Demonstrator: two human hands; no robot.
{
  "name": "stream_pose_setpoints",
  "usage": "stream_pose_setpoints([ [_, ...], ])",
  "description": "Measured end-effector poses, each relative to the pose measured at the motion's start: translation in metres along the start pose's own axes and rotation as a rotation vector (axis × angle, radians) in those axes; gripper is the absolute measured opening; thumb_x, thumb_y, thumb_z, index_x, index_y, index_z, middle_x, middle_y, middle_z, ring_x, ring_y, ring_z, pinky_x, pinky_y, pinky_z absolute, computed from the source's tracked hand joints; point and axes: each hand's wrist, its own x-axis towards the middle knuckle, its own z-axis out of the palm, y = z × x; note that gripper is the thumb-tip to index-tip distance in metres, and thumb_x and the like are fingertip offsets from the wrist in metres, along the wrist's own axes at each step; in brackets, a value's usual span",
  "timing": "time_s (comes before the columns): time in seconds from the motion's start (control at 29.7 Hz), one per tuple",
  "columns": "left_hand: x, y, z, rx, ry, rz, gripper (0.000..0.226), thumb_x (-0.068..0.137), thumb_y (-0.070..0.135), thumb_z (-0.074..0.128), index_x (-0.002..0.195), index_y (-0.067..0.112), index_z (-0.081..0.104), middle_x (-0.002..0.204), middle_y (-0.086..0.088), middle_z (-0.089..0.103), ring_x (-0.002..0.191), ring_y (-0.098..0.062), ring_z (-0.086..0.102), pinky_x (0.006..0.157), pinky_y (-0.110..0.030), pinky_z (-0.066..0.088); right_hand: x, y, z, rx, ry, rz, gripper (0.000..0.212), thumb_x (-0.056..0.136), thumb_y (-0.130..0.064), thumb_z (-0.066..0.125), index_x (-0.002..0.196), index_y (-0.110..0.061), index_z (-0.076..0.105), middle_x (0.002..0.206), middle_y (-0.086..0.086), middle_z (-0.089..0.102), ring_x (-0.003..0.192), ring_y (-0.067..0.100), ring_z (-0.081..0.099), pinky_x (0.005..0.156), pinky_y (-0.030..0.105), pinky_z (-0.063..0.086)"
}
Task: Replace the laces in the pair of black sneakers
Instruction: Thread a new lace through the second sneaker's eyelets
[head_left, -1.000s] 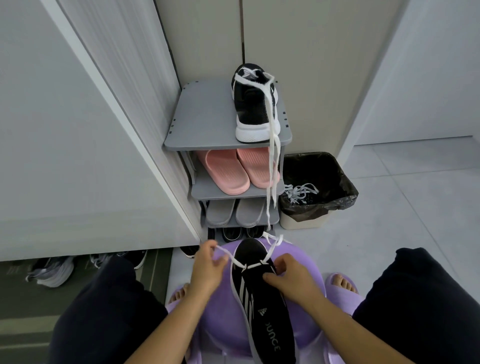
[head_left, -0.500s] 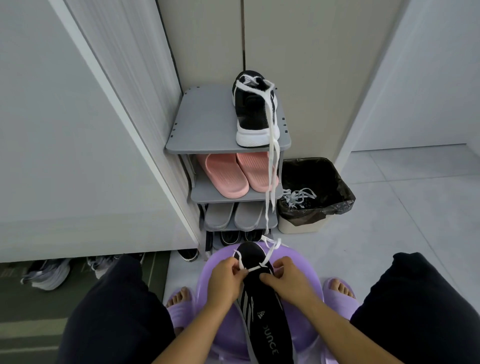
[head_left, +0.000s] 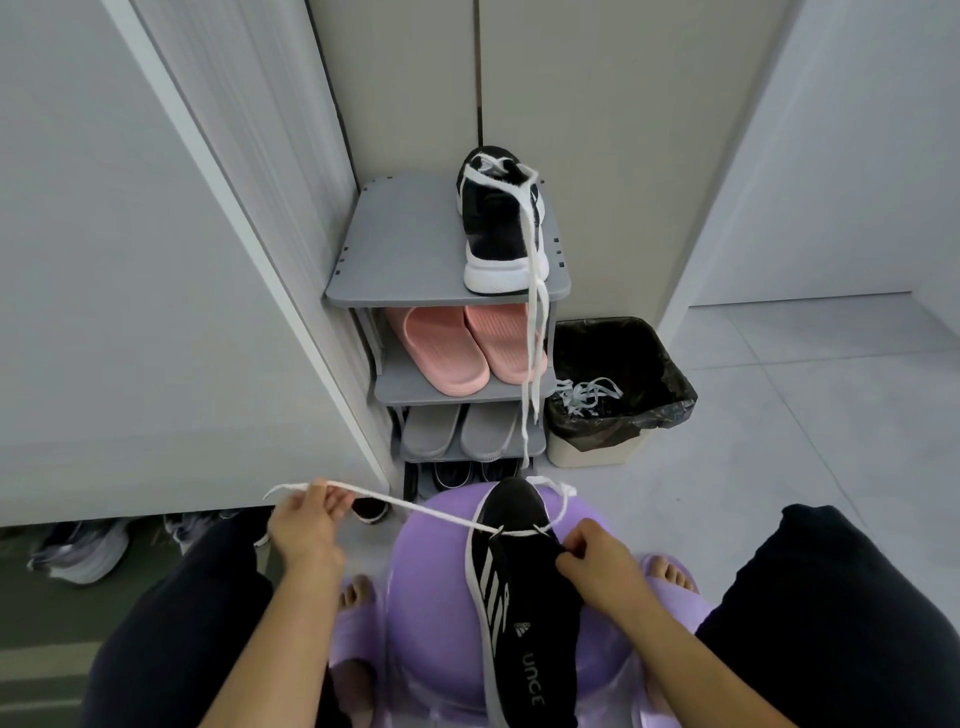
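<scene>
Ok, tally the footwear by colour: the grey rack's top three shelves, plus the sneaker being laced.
Black fabric sneakers: 2
Pink rubber slides: 2
Grey fabric slippers: 2
Total: 6

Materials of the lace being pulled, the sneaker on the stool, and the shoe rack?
The lace: flat woven fabric, white, matte; it stretches as a thin band. The sneaker: probably black knit or mesh textile, matte; no sheen. The shoe rack: likely moulded plastic, grey, matte; slotted edges.
</scene>
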Motion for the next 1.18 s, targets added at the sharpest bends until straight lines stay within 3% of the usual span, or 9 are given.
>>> stream_pose_setpoints([
  [0.1, -0.034, -0.031, 0.006, 0.305, -0.209, -0.179, 0.033, 0.094, 0.020, 0.052, 0.063, 0.012, 0.051, 0.053, -0.003, 0.053, 0.049, -0.016, 0.050, 0.050, -0.027, 0.045, -0.001, -0.003, 0.005, 0.065, -0.024, 0.000, 0.011, 0.082, -0.014, 0.057, 0.079, -0.015, 0.046, 0.068, -0.006, 0.049, 0.068, 0.013, 0.048, 0.060, 0.022, 0.039],
  [0.2, -0.075, -0.076, 0.017, 0.580, -0.423, -0.314, 0.039, 0.089, 0.024, 0.062, 0.054, 0.014, 0.048, 0.043, 0.002, 0.045, 0.043, -0.014, 0.038, 0.048, -0.023, 0.032, -0.001, -0.007, 0.008, 0.096, -0.027, 0.005, 0.019, 0.081, -0.017, 0.059, 0.075, -0.019, 0.041, 0.067, -0.007, 0.048, 0.061, 0.008, 0.044, 0.056, 0.020, 0.037],
  [0.44, -0.086, -0.101, 0.044, 0.541, -0.210, -0.232, 0.015, 0.079, 0.007, 0.071, 0.073, 0.002, 0.059, 0.071, -0.015, 0.061, 0.069, -0.025, 0.056, 0.066, -0.032, 0.047, -0.003, -0.008, 0.009, 0.017, -0.021, -0.106, 0.015, 0.080, -0.013, 0.057, 0.079, -0.018, 0.043, 0.069, -0.007, 0.049, 0.065, 0.010, 0.044, 0.060, 0.019, 0.034],
  [0.54, -0.084, -0.103, 0.047, 0.476, -0.195, -0.215, 0.012, 0.082, 0.002, 0.064, 0.073, 0.005, 0.058, 0.065, -0.009, 0.057, 0.061, -0.022, 0.050, 0.063, -0.028, 0.042, -0.001, -0.007, 0.005, 0.000, -0.037, -0.090, 0.011, 0.082, -0.011, 0.055, 0.085, -0.018, 0.047, 0.073, -0.006, 0.051, 0.070, 0.013, 0.047, 0.057, 0.013, 0.034],
  [0.67, -0.054, -0.069, 0.035, 0.290, -0.111, -0.140, 0.030, 0.089, -0.004, 0.050, 0.061, 0.008, 0.049, 0.040, -0.001, 0.048, 0.034, -0.010, 0.042, 0.038, -0.019, 0.039, 0.001, -0.001, 0.000, 0.000, -0.030, -0.037, 0.010, 0.083, -0.006, 0.049, 0.087, -0.016, 0.049, 0.068, -0.005, 0.050, 0.070, 0.015, 0.047, 0.053, 0.010, 0.033],
  [0.81, -0.004, -0.003, 0.015, 0.048, 0.054, -0.003, 0.029, 0.094, -0.002, 0.047, 0.067, 0.010, 0.044, 0.059, -0.009, 0.048, 0.033, -0.002, 0.049, 0.039, -0.013, 0.046, 0.001, 0.000, -0.002, -0.025, -0.026, -0.029, 0.008, 0.084, -0.009, 0.049, 0.084, -0.016, 0.046, 0.068, -0.005, 0.049, 0.072, 0.017, 0.047, 0.058, 0.023, 0.035],
  [0.94, -0.021, -0.020, 0.012, 0.248, -0.077, -0.211, 0.029, 0.094, 0.015, 0.051, 0.067, 0.008, 0.052, 0.040, -0.001, 0.054, 0.033, -0.008, 0.050, 0.037, -0.017, 0.043, 0.003, -0.005, 0.004, 0.001, -0.058, -0.011, 0.018, 0.086, -0.027, 0.056, 0.080, -0.017, 0.043, 0.067, -0.007, 0.049, 0.068, 0.015, 0.048, 0.064, 0.027, 0.040],
  [1.05, -0.065, -0.063, 0.022, 0.474, -0.285, -0.405, 0.037, 0.093, 0.026, 0.055, 0.060, 0.011, 0.051, 0.042, -0.001, 0.049, 0.033, -0.010, 0.044, 0.036, -0.014, 0.032, 0.012, -0.014, 0.003, 0.142, -0.037, 0.082, 0.042, 0.087, -0.048, 0.056, 0.063, -0.019, 0.036, 0.057, -0.007, 0.041, 0.054, 0.010, 0.038, 0.053, 0.022, 0.031],
  [1.18, -0.093, -0.086, 0.040, 0.644, -0.310, -0.312, 0.029, 0.087, 0.024, 0.063, 0.064, 0.009, 0.054, 0.057, -0.003, 0.049, 0.049, -0.015, 0.043, 0.046, -0.021, 0.033, 0.032, -0.026, 0.005, 0.143, 0.066, 0.097, 0.055, 0.088, -0.033, 0.059, 0.046, -0.017, 0.028, 0.032, -0.006, 0.027, 0.045, 0.012, 0.027, 0.047, 0.024, 0.024],
])
